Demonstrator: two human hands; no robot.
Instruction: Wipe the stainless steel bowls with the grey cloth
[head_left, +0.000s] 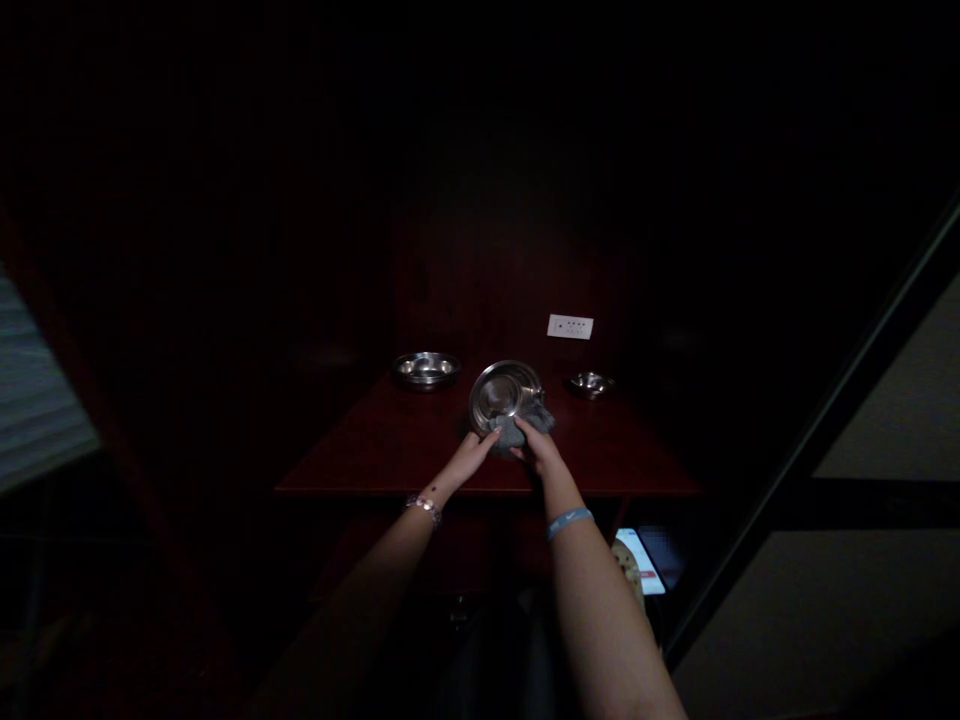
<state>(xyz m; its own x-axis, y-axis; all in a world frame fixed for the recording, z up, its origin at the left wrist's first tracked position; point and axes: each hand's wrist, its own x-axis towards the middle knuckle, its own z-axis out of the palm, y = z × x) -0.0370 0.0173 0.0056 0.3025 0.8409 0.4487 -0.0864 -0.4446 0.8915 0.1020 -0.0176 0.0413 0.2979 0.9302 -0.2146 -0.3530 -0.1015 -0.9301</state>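
A shiny metal bowl (501, 392) is held tilted above the dark red desk, its inside facing me. My left hand (474, 452) grips its lower left rim, thumb on the near edge. A grey cloth (510, 433) lies bunched over the lower right rim. My right hand (537, 446) is closed on this cloth, thumb on top, pressing it against the bowl. The fingers behind the bowl and cloth are hidden.
Metal dishes (426, 371) stand at the back left of the desk (360, 458), and a small metal bowl (591, 385) at the back right. A white socket panel (570, 327) is on the back wall. Below right is a lit phone (640, 562).
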